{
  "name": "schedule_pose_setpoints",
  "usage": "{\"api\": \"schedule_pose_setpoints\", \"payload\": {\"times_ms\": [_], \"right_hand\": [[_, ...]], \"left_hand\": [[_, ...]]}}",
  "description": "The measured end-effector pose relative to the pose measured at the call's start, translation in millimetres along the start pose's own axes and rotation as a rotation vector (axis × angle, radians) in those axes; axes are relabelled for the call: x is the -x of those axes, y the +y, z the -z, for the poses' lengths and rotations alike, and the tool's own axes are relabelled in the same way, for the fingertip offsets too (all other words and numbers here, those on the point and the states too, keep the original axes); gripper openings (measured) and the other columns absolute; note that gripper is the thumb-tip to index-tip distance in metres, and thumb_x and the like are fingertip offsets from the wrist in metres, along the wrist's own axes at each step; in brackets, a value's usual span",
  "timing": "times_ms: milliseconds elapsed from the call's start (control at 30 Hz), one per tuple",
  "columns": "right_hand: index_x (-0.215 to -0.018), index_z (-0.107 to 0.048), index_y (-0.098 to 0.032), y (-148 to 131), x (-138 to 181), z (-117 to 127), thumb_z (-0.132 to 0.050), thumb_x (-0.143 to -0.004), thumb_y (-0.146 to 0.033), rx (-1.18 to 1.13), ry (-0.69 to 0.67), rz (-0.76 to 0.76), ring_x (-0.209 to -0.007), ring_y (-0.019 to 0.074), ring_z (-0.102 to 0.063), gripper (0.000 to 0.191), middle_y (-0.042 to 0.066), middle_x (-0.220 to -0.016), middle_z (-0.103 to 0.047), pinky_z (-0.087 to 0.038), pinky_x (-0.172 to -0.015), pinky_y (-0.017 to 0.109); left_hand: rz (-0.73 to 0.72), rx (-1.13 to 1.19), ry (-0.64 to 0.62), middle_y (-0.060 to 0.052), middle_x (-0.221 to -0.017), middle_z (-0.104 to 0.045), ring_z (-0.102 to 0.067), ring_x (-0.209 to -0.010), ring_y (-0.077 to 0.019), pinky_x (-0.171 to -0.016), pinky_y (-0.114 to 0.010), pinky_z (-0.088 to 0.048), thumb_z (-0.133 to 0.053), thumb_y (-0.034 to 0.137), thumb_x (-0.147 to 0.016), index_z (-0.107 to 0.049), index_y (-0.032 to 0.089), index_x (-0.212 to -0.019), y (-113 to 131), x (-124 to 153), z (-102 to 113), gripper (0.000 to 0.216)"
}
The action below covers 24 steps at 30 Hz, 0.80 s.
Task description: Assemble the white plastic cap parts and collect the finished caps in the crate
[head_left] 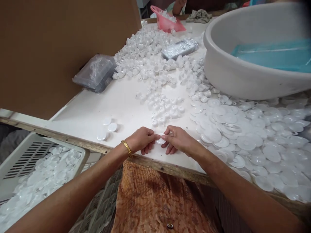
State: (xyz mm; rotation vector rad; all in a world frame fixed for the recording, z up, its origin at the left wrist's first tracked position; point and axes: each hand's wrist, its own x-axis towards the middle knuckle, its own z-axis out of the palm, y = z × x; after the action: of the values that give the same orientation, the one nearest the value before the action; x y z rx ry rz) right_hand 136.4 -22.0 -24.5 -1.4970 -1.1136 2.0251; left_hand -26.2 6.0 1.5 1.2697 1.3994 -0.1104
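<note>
Between my two hands, near the table's front edge, is a small round white plastic piece (160, 139). My left hand (146, 139), below a gold bangle, pinches its left side between thumb and finger. The right side is pinched by my right hand (173, 139). Just beyond my fingers lies a group of small white plastic cups (166, 106). Flat white plastic discs (245, 142), like little saucers, spread in a heap to the right of my right hand. Off to the left sit three white round pieces (112, 127) on the tabletop.
A large white tub (245, 81) holding a teal tray (274, 55) stands at right. Farther back are heaped white cups (145, 48), a wrapped package (179, 48), a pink scoop (167, 22) and clear packs (96, 72). A crate (31, 142) of white pieces is lower left; cardboard (60, 48) rises behind.
</note>
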Motion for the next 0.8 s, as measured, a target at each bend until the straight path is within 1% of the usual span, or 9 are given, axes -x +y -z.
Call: {"api": "schedule_pose_setpoints", "payload": {"times_ms": [267,333,400,467,533,600,633,700,800], "right_hand": [[-0.083,-0.037,-0.016,-9,-1,1,-0.045,-0.087,-0.018,-0.030,-0.030,-0.057,-0.046,0.0153,-0.058,0.009,0.003,-0.062,-0.060,-0.048,-0.041,0.022],[-0.083,-0.037,-0.016,-10,0,1,-0.045,-0.087,-0.017,-0.024,-0.029,-0.053,-0.046,0.0153,-0.058,0.009,0.003,-0.060,-0.060,-0.048,-0.041,0.023],[-0.085,-0.037,-0.016,-7,0,2,-0.044,-0.087,-0.018,-0.039,-0.037,-0.022,-0.049,0.0158,-0.059,0.008,0.004,-0.061,-0.060,-0.050,-0.044,0.024],[-0.086,-0.037,-0.015,-2,0,2,-0.045,-0.088,-0.020,-0.059,-0.045,0.012,-0.054,0.0168,-0.061,0.009,0.005,-0.063,-0.061,-0.052,-0.049,0.027],[-0.087,-0.038,-0.015,2,-1,1,-0.047,-0.087,-0.023,-0.066,-0.039,0.043,-0.058,0.0170,-0.062,0.011,0.006,-0.067,-0.062,-0.054,-0.054,0.029],[-0.089,-0.040,-0.015,5,-1,-1,-0.049,-0.087,-0.025,-0.058,-0.025,0.062,-0.057,0.0164,-0.062,0.014,0.006,-0.070,-0.062,-0.055,-0.056,0.030],[-0.090,-0.041,-0.015,5,-1,-2,-0.050,-0.087,-0.026,-0.056,-0.020,0.066,-0.057,0.0159,-0.062,0.015,0.006,-0.070,-0.062,-0.055,-0.057,0.031],[-0.093,-0.042,-0.014,5,2,-3,-0.047,-0.088,-0.025,-0.066,-0.034,0.065,-0.057,0.0150,-0.062,0.013,0.007,-0.073,-0.062,-0.055,-0.059,0.030],[-0.097,-0.042,-0.013,5,8,-2,-0.044,-0.087,-0.015,-0.093,-0.060,0.035,-0.060,0.0139,-0.062,0.011,0.009,-0.082,-0.062,-0.055,-0.061,0.028]], "left_hand": [[0.049,-0.037,-0.118,0.000,-0.045,-0.048,-0.047,-0.033,-0.0122,-0.032,-0.022,-0.037,-0.043,0.052,-0.078,-0.044,0.015,-0.060,-3,-7,3,0.041],[0.058,-0.024,-0.113,0.000,-0.045,-0.048,-0.046,-0.033,-0.0125,-0.033,-0.023,-0.037,-0.042,0.055,-0.077,-0.044,0.015,-0.060,-4,-5,1,0.044],[0.040,-0.046,-0.057,0.000,-0.047,-0.048,-0.045,-0.034,-0.0119,-0.035,-0.023,-0.036,-0.040,0.055,-0.078,-0.044,0.015,-0.060,-4,0,-2,0.044],[-0.020,-0.189,0.116,0.000,-0.050,-0.048,-0.045,-0.039,-0.0109,-0.039,-0.023,-0.034,-0.040,0.054,-0.079,-0.043,0.015,-0.059,-3,7,-6,0.044],[-0.107,-0.417,0.408,-0.001,-0.057,-0.050,-0.046,-0.049,-0.0119,-0.048,-0.024,-0.034,-0.039,0.054,-0.081,-0.047,0.015,-0.063,0,12,-11,0.043],[-0.243,-0.612,0.704,-0.004,-0.071,-0.054,-0.049,-0.065,-0.0149,-0.059,-0.027,-0.036,-0.033,0.050,-0.085,-0.054,0.016,-0.076,6,11,-15,0.040],[-0.315,-0.678,0.812,-0.006,-0.081,-0.055,-0.050,-0.075,-0.0172,-0.066,-0.029,-0.038,-0.031,0.047,-0.087,-0.056,0.018,-0.086,9,8,-18,0.039],[-0.441,-0.785,0.929,-0.010,-0.103,-0.052,-0.046,-0.096,-0.0221,-0.080,-0.036,-0.036,-0.029,0.041,-0.089,-0.054,0.022,-0.107,15,-5,-22,0.036],[-0.527,-0.925,0.979,-0.010,-0.123,-0.040,-0.034,-0.115,-0.0266,-0.094,-0.046,-0.026,-0.032,0.038,-0.089,-0.044,0.032,-0.125,21,-28,-29,0.039]]}}
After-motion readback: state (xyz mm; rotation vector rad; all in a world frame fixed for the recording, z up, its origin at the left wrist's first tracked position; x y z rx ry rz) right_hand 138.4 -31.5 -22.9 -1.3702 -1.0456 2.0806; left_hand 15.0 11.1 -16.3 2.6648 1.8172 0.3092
